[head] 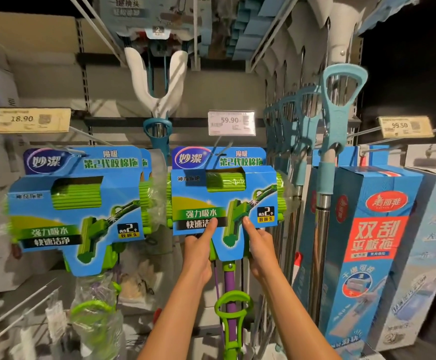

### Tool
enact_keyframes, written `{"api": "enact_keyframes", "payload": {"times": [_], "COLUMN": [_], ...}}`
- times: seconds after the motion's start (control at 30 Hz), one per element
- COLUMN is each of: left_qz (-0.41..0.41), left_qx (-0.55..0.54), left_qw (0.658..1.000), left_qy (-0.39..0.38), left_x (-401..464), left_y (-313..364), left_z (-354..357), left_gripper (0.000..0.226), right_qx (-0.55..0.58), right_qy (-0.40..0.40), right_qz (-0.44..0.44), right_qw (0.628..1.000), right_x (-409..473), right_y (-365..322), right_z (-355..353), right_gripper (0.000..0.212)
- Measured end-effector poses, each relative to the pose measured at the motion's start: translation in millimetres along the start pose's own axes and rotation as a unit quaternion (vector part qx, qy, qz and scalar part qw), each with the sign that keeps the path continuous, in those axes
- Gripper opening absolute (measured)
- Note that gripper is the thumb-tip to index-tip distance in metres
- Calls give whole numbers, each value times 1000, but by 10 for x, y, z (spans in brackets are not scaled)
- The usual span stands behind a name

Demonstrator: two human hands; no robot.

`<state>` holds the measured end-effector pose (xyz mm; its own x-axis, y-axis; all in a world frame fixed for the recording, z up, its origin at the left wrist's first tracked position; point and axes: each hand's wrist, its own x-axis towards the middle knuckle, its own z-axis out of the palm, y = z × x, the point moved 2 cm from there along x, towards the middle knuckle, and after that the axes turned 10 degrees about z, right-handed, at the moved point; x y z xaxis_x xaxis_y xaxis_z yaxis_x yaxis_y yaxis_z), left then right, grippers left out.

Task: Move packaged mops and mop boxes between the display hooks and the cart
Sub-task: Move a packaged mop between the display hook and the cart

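Just below the white 59.90 price tag (231, 123), the blue-carded green sponge mop (224, 201) hangs on its wire display hook (223, 148); left hand (198, 252) and right hand (261, 246) clamp the card's lower edge, thumbs on its face; likely light, top-heavy, the card bendable, so supporting the stiff head seems wiser.

Both forearms reached up; the left hand (198, 252) and right hand (259, 245) gripped, thumbs pointing up.
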<state>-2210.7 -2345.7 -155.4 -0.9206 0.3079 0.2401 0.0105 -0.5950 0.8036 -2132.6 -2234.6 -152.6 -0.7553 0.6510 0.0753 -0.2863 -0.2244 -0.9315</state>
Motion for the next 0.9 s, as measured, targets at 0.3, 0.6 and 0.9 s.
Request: {"api": "enact_keyframes", "payload": {"times": [0.3, 0.6, 0.9], "left_qz": [10, 15, -6], "left_qx": [-1, 6, 23], "left_qw": [999, 999, 1000], "left_qy": [-44, -41, -13], "left_x": [140, 211, 333], "left_y": [-111, -135, -181], "left_z": [-15, 5, 22], "left_gripper": [48, 25, 36], "right_qx": [23, 25, 28], "right_qy": [12, -13, -31], "right_qz": [-9, -15, -5], "right_qw": [1000, 1000, 999], "right_x": [170, 361, 516], "right_y": [61, 126, 151], "right_z": [9, -24, -29], "right_gripper": [19, 14, 13]}}
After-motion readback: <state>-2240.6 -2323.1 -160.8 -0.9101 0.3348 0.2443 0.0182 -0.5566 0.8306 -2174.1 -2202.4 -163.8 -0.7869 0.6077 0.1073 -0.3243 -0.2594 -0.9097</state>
